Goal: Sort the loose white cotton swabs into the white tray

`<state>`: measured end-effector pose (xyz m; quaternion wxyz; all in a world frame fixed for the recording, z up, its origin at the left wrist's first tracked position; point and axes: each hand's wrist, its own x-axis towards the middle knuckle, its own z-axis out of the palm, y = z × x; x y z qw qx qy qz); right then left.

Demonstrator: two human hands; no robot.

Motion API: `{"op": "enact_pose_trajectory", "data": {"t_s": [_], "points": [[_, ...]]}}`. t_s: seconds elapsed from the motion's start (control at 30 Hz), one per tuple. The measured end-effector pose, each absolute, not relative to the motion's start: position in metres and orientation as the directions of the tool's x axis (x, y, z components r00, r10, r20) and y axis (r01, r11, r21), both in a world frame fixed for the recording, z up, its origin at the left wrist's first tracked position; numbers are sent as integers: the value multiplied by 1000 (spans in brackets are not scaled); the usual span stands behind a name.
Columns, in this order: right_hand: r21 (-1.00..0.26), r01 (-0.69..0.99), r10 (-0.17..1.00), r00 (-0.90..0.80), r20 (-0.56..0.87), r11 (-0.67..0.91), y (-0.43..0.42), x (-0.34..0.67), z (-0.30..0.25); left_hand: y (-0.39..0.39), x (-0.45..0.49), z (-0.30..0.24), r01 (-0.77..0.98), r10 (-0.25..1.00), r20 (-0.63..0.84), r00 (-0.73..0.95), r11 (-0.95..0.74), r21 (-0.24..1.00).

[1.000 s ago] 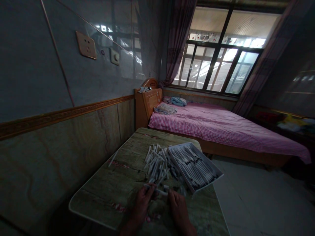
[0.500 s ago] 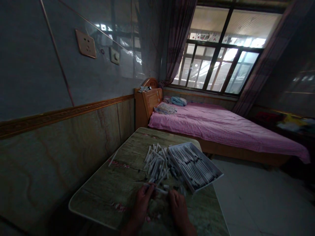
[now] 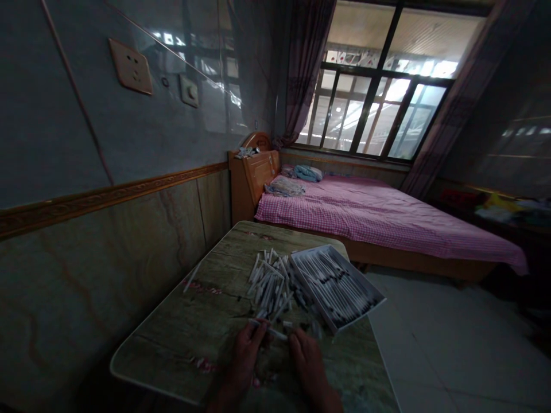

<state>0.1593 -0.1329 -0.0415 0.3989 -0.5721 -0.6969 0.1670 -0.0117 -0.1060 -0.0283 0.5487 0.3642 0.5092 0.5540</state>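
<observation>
A thin white pen-like stick (image 3: 278, 334) is stretched between my two hands, low over the table. My left hand (image 3: 248, 348) is closed around its left part, thumb and fingers pinched together. At the right end, the closed fingers of my right hand (image 3: 305, 351) grip the stick's tip; what lies inside them is hidden. Just beyond my hands is a loose pile of similar white sticks (image 3: 270, 284). To its right, a shallow white box (image 3: 359, 321) holds rows of white sticks with dark ends. Small dark and clear pieces (image 3: 316, 328) lie between pile and box.
The wood-patterned table (image 3: 163, 338) has rounded corners and a pale rim. One white stick (image 3: 192, 279) lies by its left edge. A tiled wall (image 3: 172, 223) runs along the left. Behind the table stands a bed (image 3: 365, 212) with a pink checked sheet.
The camera view has shifted slightly, so the scene sits a little further left. Both hands keep hold of the same stick, with little visible movement.
</observation>
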Motion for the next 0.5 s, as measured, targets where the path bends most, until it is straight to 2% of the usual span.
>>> {"op": "enact_pose_trajectory", "data": {"t_s": [0.1, 0.27, 0.4, 0.43, 0.5], "points": [[-732, 628, 955, -65, 290, 265, -136, 151, -29, -106, -13, -27, -208, 983, -137, -122, 110, 972], [-732, 634, 968, -188, 167, 250, -137, 156, -6, -114, -15, -16, -164, 979, -159, -126, 138, 977], [-668, 729, 982, -31, 186, 150, -106, 205, 29, -115, -12, -13, -196, 980, -182, -78, 164, 967], [-606, 791, 982, 39, 185, 83, -93, 224, 39, -114, -10, -14, -196, 982, -181, -57, 167, 966], [-431, 887, 963, 240, 123, -166, -63, 264, 56, -111, -6, -18, -188, 985, -171, -21, 164, 968]]}}
